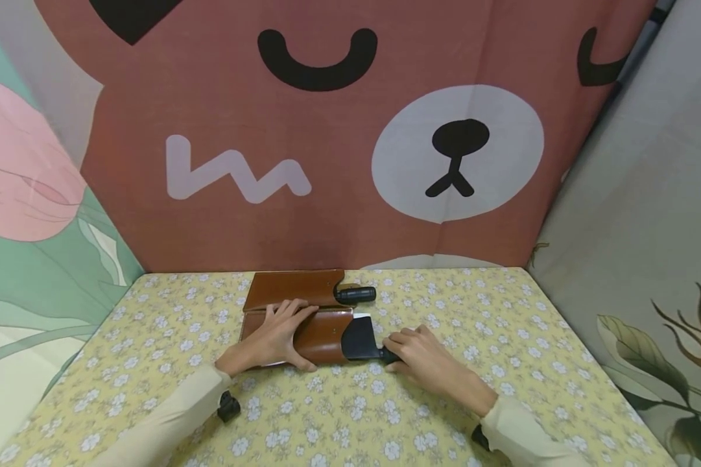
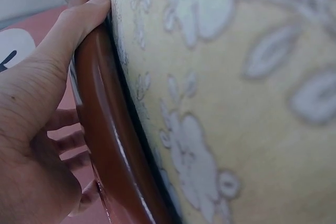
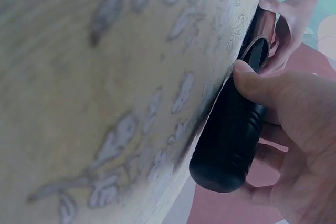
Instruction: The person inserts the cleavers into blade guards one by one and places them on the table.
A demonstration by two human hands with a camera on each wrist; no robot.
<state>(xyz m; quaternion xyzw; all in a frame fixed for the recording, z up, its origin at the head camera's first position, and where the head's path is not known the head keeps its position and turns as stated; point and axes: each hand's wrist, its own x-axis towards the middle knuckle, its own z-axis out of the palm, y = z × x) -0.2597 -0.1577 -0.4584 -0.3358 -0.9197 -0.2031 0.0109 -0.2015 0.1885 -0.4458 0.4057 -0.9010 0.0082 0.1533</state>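
Observation:
A brown leather sheath (image 1: 324, 334) lies on the table, with the dark, broad blade of a cleaver (image 1: 360, 342) showing at its curved mouth. My left hand (image 1: 273, 338) spans the sheath, fingers over its far side and thumb along its near edge. In the left wrist view that thumb (image 2: 79, 24) presses the sheath's rounded brown edge (image 2: 107, 119). My right hand (image 1: 423, 357) grips the cleaver's black handle (image 3: 226, 135), thumb on top near the blade end. The rest of the blade is hidden in the sheath.
Just behind lies a second brown sheath (image 1: 292, 290), from which another black handle (image 1: 356, 295) sticks out to the right. A yellow floral cloth (image 1: 350, 415) covers the table. Printed curtains hang at the back (image 1: 327, 227) and on both sides.

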